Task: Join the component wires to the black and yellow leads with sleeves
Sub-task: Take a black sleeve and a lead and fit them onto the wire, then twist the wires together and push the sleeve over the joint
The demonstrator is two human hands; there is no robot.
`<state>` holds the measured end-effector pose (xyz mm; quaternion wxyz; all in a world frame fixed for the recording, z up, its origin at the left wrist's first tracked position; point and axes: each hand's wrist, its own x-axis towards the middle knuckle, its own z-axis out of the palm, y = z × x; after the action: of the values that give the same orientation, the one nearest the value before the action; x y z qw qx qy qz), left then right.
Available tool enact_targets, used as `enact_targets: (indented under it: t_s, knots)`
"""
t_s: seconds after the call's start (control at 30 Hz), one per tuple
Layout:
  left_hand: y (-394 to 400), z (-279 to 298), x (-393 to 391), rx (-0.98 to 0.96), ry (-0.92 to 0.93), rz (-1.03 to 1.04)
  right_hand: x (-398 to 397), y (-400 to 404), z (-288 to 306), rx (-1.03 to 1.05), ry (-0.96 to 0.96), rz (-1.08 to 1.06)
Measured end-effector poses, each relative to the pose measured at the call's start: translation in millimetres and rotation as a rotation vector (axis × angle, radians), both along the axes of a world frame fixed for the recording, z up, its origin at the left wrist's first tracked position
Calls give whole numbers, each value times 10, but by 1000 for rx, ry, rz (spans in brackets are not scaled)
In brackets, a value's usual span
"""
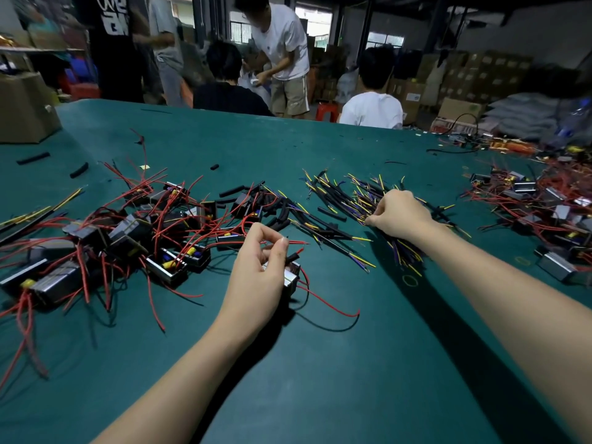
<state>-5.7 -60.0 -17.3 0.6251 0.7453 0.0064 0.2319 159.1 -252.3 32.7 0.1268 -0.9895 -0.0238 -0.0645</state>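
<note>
Leads [368, 203] are being picked at one o'clock by the right hand [398, 214], its grip pinching one; the left hand [259, 267] is grasping a component [293, 275], pinching its wire [296, 251]. Next, probably sleeving.

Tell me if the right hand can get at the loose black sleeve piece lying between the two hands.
Probably yes. The short black sleeve piece lies bare on the green mat, just left of the right hand, but its fingers are pinching leads.
</note>
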Motion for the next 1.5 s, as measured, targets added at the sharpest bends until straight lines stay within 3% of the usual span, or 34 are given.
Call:
enact_targets:
  t_s: [0.13,0.23,0.4,0.53,0.63,0.9,1.27,1.5]
  knots:
    - [6,-16,11,-5,13,-7,32,63,-42,-125,9,-32]
    - [4,-22,22,-20,21,-18,72,68,-7,-20,43,-77]
    - [11,-32,32,-10,15,-17,57,31,198,619,-70,-76]
    - [18,-25,18,3,17,-24,-164,94,353,1217,56,79]
    - [15,-8,14,19,20,-23,-455,171,335,1376,165,164]
    - [13,47,-16,-1,-36,-32,-1257,235,80,965,219,500]
    - [-3,118,-33,-138,-66,-62,-1300,149,1,805,343,594]
    - [-23,162,-62,-334,-56,-94,-1227,117,-89,679,365,569]
